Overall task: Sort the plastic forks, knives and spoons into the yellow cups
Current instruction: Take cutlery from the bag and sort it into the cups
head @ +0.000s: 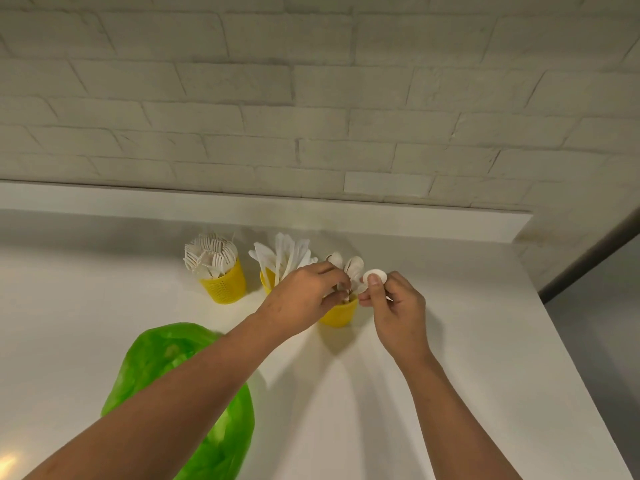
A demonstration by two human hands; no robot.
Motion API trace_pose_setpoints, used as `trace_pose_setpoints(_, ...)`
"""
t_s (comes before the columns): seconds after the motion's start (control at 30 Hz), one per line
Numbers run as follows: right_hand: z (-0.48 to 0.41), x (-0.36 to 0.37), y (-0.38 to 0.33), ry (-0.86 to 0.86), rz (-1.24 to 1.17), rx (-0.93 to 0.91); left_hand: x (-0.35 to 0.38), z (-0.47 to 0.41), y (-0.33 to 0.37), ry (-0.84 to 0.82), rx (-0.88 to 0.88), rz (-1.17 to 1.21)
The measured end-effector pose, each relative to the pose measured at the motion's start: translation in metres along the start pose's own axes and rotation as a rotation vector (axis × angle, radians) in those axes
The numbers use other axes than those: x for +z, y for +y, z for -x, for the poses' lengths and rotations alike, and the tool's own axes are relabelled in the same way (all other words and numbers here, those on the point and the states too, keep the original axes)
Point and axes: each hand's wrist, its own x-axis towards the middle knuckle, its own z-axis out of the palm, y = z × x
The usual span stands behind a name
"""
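Three yellow cups stand on your counter (450, 375): fork cup (225, 287) at left, knife cup (266, 283) in the middle, spoon cup (339, 315) at right. Your left hand (301, 301) reaches over the spoon cup, fingers curled round the handles of the spoons (355, 265) standing in it. Your right hand (398, 306), just beside, pinches one single spoon (375, 273) by its bowl, thumb on top. One green bag (166, 358) lies nearer you.

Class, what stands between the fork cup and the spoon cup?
The knife cup, partly hidden behind the left hand, as the head view shows.
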Motion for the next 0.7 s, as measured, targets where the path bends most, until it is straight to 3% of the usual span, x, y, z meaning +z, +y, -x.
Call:
trace_pose_setpoints(0.27,-0.009,-0.002,0.001,0.047,0.259,-0.067,0.009,-0.007,0.008,-0.037,-0.008,0.036)
trace_pose_setpoints(0.43,-0.015,-0.005,0.021,0.018,0.546,-0.19,0.009,-0.008,0.004,-0.098,0.048,0.084)
trace_pose_setpoints(0.7,-0.021,-0.003,0.024,0.124,0.416,-0.203,0.017,-0.017,-0.002,-0.085,0.094,0.057)
